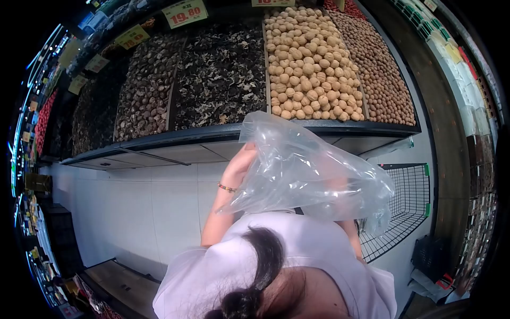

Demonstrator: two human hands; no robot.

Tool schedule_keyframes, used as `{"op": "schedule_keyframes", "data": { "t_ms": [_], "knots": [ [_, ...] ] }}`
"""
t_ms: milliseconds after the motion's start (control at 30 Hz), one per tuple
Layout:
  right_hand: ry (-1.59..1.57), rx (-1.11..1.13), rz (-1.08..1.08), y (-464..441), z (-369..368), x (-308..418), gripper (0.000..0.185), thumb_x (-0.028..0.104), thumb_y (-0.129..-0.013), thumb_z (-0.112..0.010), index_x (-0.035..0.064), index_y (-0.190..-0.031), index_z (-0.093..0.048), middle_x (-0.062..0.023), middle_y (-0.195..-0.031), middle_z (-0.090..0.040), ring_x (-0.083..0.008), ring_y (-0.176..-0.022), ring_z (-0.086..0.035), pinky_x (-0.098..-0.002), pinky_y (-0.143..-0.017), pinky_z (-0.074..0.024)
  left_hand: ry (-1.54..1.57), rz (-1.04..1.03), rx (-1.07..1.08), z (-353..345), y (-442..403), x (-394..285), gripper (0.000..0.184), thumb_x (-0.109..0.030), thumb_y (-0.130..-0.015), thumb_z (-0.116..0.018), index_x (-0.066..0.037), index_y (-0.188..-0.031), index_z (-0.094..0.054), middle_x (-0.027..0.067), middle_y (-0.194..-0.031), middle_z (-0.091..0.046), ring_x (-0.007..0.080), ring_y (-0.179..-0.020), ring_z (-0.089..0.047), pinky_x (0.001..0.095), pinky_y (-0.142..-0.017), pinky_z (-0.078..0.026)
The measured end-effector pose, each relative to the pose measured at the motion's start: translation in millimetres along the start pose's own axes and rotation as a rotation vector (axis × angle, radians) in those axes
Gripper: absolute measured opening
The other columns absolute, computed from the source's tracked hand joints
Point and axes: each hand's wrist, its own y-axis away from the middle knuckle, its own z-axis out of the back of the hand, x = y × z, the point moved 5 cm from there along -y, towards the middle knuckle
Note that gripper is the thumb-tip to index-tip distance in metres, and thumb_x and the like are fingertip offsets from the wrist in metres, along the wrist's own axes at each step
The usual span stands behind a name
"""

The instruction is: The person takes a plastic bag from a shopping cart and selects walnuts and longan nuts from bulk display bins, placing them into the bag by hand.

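Observation:
A large clear plastic bag [303,170] spreads out in front of my chest, its upper left end near the edge of the display bin. My left hand [245,158] grips the bag at its left side, with the fingers partly behind the plastic; a beaded bracelet [227,188] circles that wrist. My right hand [338,183] shows only dimly through the bag, so its fingers cannot be made out. Just beyond the bag lie walnuts [308,64] in a heaped compartment.
Dried black fungus [220,74] and dried mushrooms [149,80] fill compartments to the left. Small round brown nuts [380,69] lie at the right. Price signs [185,13] stand along the back. A wire shopping cart [406,196] is at my right.

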Motion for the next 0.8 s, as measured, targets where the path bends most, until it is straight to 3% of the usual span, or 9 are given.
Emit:
{"op": "schedule_keyframes", "data": {
  "t_ms": [167, 267, 333, 400, 467, 567, 633, 767, 800],
  "knots": [
    [0.278, -0.137, 0.013, -44.6, -8.1, -4.1, 0.032, 0.01, -0.078, -0.055, 0.0015, -0.108, -0.051, -0.0144, -0.101, -0.056, -0.0271, -0.087, -0.057, -0.034, -0.075, -0.0439, -0.333, -0.449, -0.456, 58.6, 39.1, -104.1, 0.038, -0.016, -0.085, -0.055, -0.007, -0.12, -0.042, 0.0043, -0.104, -0.047, 0.0096, -0.088, -0.046, 0.0257, -0.08, -0.04],
    [0.539, 0.039, 0.062, -74.1, -56.6, -16.7, 0.027, 0.008, -0.076, -0.055, 0.002, -0.102, -0.055, -0.0155, -0.094, -0.059, -0.0285, -0.08, -0.06, -0.0346, -0.069, -0.0465, -0.314, -0.75, -0.164, -11.1, 87.3, -157.8, 0.032, -0.018, -0.082, -0.059, -0.006, -0.109, -0.05, 0.0047, -0.098, -0.05, 0.0135, -0.083, -0.049, 0.0275, -0.076, -0.04],
    [0.625, 0.241, 0.132, -85.2, -96.9, -24.0, 0.024, 0.008, -0.075, -0.055, 0.001, -0.098, -0.056, -0.0167, -0.09, -0.06, -0.029, -0.076, -0.062, -0.0349, -0.065, -0.0467, -0.97, -1.159, -0.064, -44.6, 113.3, -176.3, 0.037, -0.021, -0.073, -0.068, -0.006, -0.104, -0.055, 0.0082, -0.096, -0.053, 0.0202, -0.084, -0.052, 0.0318, -0.075, -0.042],
    [0.516, 0.39, 0.031, -92.6, -120.7, -30.9, 0.022, 0.009, -0.075, -0.054, -0.0011, -0.094, -0.056, -0.0177, -0.084, -0.061, -0.0294, -0.074, -0.062, -0.0352, -0.063, -0.0458, -1.219, -1.029, 0.218, -62.8, 100.9, -170.8, 0.054, -0.026, -0.062, -0.074, -0.007, -0.108, -0.053, 0.0099, -0.096, -0.056, 0.0278, -0.089, -0.053, 0.0373, -0.076, -0.043],
    [0.259, 0.48, -0.261, -97.6, -135.2, -36.5, 0.019, 0.008, -0.075, -0.054, -0.0029, -0.09, -0.056, -0.0183, -0.078, -0.061, -0.0303, -0.073, -0.061, -0.0355, -0.062, -0.0455, -1.363, -0.876, 0.09, -42.3, 77.7, -158.5, 0.055, -0.023, -0.063, -0.073, -0.008, -0.111, -0.051, 0.0089, -0.097, -0.057, 0.0284, -0.089, -0.054, 0.0383, -0.076, -0.043],
    [0.2, 0.649, -0.305, -116.6, -141.0, -29.3, 0.019, 0.016, -0.082, -0.056, -0.0016, -0.074, -0.058, -0.0084, -0.06, -0.057, -0.013, -0.05, -0.049, -0.0272, -0.05, -0.039, -1.412, -0.674, 0.03, 0.9, 57.7, -135.8, 0.052, -0.019, -0.07, -0.069, -0.009, -0.116, -0.046, 0.0106, -0.091, -0.06, 0.0323, -0.084, -0.057, 0.0404, -0.074, -0.044],
    [-0.066, 0.73, -0.472, -122.4, -146.1, -30.2, 0.02, 0.016, -0.085, -0.056, -0.0004, -0.075, -0.058, 0.0002, -0.057, -0.05, -0.0048, -0.05, -0.042, -0.0224, -0.047, -0.0332, -1.277, -0.458, 0.115, 15.2, 55.6, -123.4, 0.05, -0.018, -0.073, -0.068, -0.008, -0.116, -0.046, 0.0123, -0.089, -0.06, 0.0332, -0.082, -0.058, 0.0402, -0.073, -0.045],
    [-0.264, 0.652, -0.494, -149.0, -138.1, -58.8, 0.024, 0.018, -0.089, -0.054, 0.0038, -0.07, -0.057, 0.0069, -0.057, -0.046, 0.0007, -0.05, -0.036, -0.019, -0.045, -0.0274, -1.465, -0.252, 0.065, 38.1, 49.1, -128.1, 0.022, -0.021, -0.08, -0.06, -0.003, -0.094, -0.059, 0.0128, -0.066, -0.059, 0.0318, -0.064, -0.058, 0.0404, -0.058, -0.043],
    [-0.179, 0.569, -0.437, -157.2, -133.9, -68.2, 0.026, 0.022, -0.088, -0.054, 0.0016, -0.073, -0.058, 0.0031, -0.057, -0.048, -0.0033, -0.054, -0.042, -0.0198, -0.05, -0.0339, -1.416, -0.255, 0.069, 42.3, 48.2, -127.3, 0.021, -0.022, -0.082, -0.057, -0.003, -0.088, -0.06, 0.0123, -0.062, -0.058, 0.0307, -0.06, -0.058, 0.0391, -0.057, -0.043]
  ]
}}
